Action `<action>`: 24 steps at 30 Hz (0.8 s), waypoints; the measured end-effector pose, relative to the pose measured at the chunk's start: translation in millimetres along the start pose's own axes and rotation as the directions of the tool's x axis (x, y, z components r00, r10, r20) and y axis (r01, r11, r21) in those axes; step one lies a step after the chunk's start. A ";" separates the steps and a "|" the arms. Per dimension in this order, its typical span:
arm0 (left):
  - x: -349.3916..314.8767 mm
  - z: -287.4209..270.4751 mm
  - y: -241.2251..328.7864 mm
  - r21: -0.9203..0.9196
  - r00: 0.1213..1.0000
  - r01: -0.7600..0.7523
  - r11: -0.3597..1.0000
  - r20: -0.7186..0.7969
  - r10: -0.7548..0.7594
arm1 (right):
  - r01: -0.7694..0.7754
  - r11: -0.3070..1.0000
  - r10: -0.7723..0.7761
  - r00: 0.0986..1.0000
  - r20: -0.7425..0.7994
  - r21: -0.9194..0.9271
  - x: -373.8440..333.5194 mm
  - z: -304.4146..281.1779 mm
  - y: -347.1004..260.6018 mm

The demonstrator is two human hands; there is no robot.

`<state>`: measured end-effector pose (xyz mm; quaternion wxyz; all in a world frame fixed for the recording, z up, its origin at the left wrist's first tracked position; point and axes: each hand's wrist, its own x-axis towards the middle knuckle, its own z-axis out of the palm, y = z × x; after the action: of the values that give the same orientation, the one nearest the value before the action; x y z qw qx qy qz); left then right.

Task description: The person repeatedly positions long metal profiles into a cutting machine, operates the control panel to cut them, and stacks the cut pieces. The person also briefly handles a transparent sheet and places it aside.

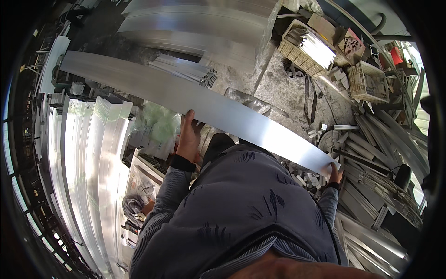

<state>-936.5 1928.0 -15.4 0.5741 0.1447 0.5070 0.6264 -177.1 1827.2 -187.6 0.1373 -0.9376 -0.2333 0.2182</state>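
A long, flat silver metal plank (pixel 218 109), which looks like an aluminium profile, stretches across in front of me from the far left to the near right. My left hand (pixel 188 135) grips its near edge around the middle, thumb up against the top face and fingers beneath. At the right end, my right hand (pixel 335 173) is closed around the plank's corner. The undersides of both grips are hidden by the plank.
Tall bright metal profiles (pixel 88 153) stand in rows on the left. Large sheets or profiles (pixel 195 28) are stacked ahead. Plastic crates (pixel 297 56) sit at the far right. Offcuts and metal strips (pixel 371 139) litter the right side. Green-tinted plastic wrap (pixel 158 123) lies near my left hand.
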 end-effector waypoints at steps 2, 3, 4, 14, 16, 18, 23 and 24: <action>28.8 9.8 14.4 0.007 1.000 -0.029 1.000 -0.004 0.029 | -0.005 0.938 -0.037 0.993 0.114 0.345 22.7 13.4 -29.7; 43.6 14.4 22.4 0.019 0.999 -0.031 0.999 -0.014 0.031 | 0.002 0.828 -0.119 0.978 0.173 0.560 25.7 19.5 -43.0; 59.5 19.1 29.3 0.018 0.999 -0.040 0.999 -0.015 0.041 | -0.028 0.809 -0.148 0.957 0.249 0.587 30.4 20.4 -59.3; 263.7 8.8 67.8 -0.216 1.000 -0.010 0.976 -0.029 0.004 | -0.056 0.854 -0.247 0.832 0.497 0.518 18.0 -10.6 -206.7; 318.5 3.8 60.6 -0.280 0.996 0.020 0.960 -0.078 -0.043 | -0.032 0.885 -0.241 0.823 0.514 0.465 11.5 -7.7 -241.8; 376.5 -2.0 58.1 -0.308 0.995 0.056 0.950 -0.057 -0.078 | 0.016 0.900 -0.250 0.836 0.488 0.435 2.8 3.6 -287.7; 515.9 -29.5 70.3 -0.391 0.970 0.117 0.913 -0.151 -0.189 | 0.061 0.955 -0.206 0.843 0.497 0.291 -23.0 45.8 -420.0; 543.9 -35.1 76.6 -0.381 0.968 0.097 0.919 -0.178 -0.176 | 0.070 0.950 -0.225 0.831 0.509 0.305 -25.0 59.7 -450.8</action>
<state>-1169.7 2395.8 -187.7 0.5769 -0.0685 0.4464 0.6806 -395.4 2208.8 -68.7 0.2112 -0.7892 -0.3023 0.4911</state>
